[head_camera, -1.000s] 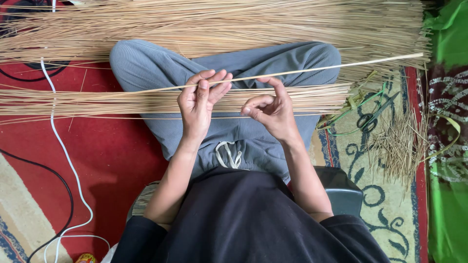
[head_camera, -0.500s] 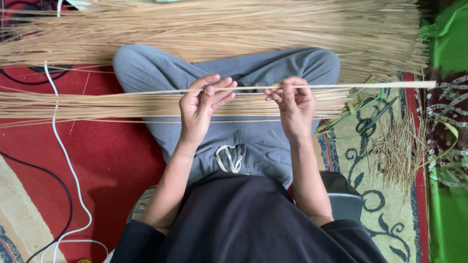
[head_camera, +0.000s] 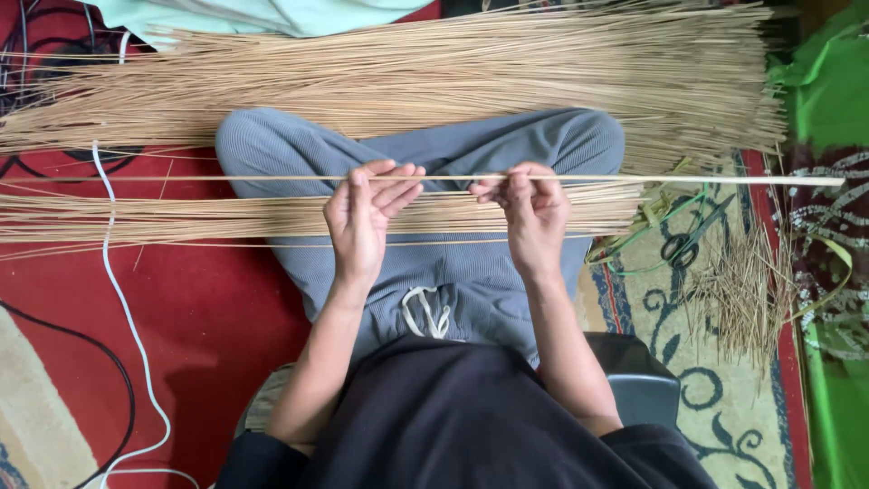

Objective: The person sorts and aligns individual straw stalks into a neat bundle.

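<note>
A person sits cross-legged on a patterned red carpet (head_camera: 208, 335), seen from above, in grey trousers and a black top. Both bare hands are raised over the lap, holding one long, thin, pale stick (head_camera: 634, 179) that runs level from far left to far right, its right end reaching past the knee towards a green cloth (head_camera: 828, 81).

The left hand (head_camera: 362, 217) has its fingers fairly straight and close together, the stick resting against the fingertips, thumb up beside them. The right hand (head_camera: 529, 208) is curled narrowly, pinching the stick between thumb and fingertips. The hands are near each other at the stick's middle.

Just below the stick, a flat bundle of similar sticks (head_camera: 226, 219) lies across the thighs. A much larger heap of sticks (head_camera: 471, 77) is spread beyond the knees. To the right, black-handled scissors (head_camera: 692, 237) lie on the carpet beside a small pile of short trimmings (head_camera: 738, 294). A white cable (head_camera: 122, 308) and a black cable (head_camera: 86, 349) trail at the left.

The stick looks very light, dry and springy; it would likely bow or snap if bent sharply. Being so long, it seems best held near the middle with two spaced fingertip pinches, as here, to keep it level.
</note>
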